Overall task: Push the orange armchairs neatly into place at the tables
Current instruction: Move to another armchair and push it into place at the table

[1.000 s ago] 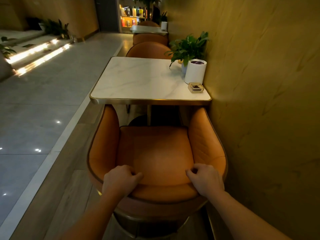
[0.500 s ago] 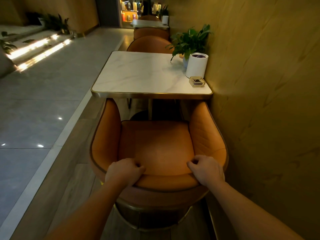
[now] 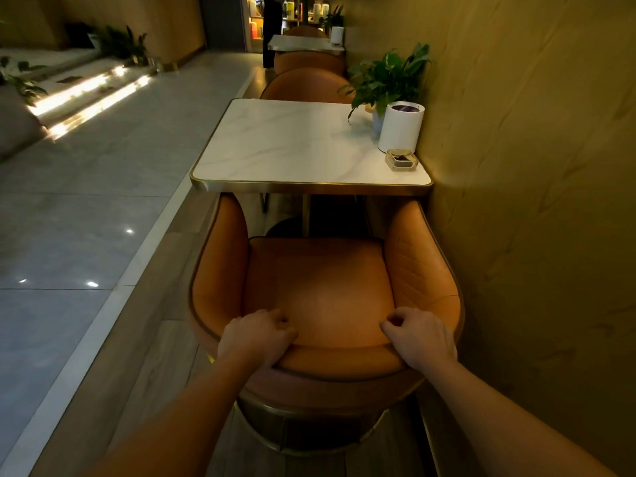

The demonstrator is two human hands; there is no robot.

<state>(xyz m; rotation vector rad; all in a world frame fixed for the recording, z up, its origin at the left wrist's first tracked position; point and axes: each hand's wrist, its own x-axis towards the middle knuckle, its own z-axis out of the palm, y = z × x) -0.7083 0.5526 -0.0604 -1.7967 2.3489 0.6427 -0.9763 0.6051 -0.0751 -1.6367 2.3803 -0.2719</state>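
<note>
An orange armchair [image 3: 320, 287] stands in front of me, facing a white marble table [image 3: 285, 146] with a gold rim. The tips of its two arms sit just under the table's front edge. My left hand [image 3: 256, 337] grips the top of the backrest on the left, fingers curled over the rim. My right hand [image 3: 418, 337] grips the same rim on the right. Beyond the table, a second orange armchair [image 3: 303, 84] shows its curved back, and a third orange armchair [image 3: 306, 62] stands at a farther table [image 3: 303, 43].
A yellow wall [image 3: 533, 201] runs close along the chair's right side. On the table's right stand a potted plant [image 3: 389, 77], a white cylinder [image 3: 401, 127] and a small glass ashtray [image 3: 401, 160]. Grey tiled floor [image 3: 79, 201] and lit steps [image 3: 82, 94] lie left.
The armchair has slid forward toward the table, its arm tips now reaching the table's front edge. Both hands keep their grip on the backrest and have travelled with it.
</note>
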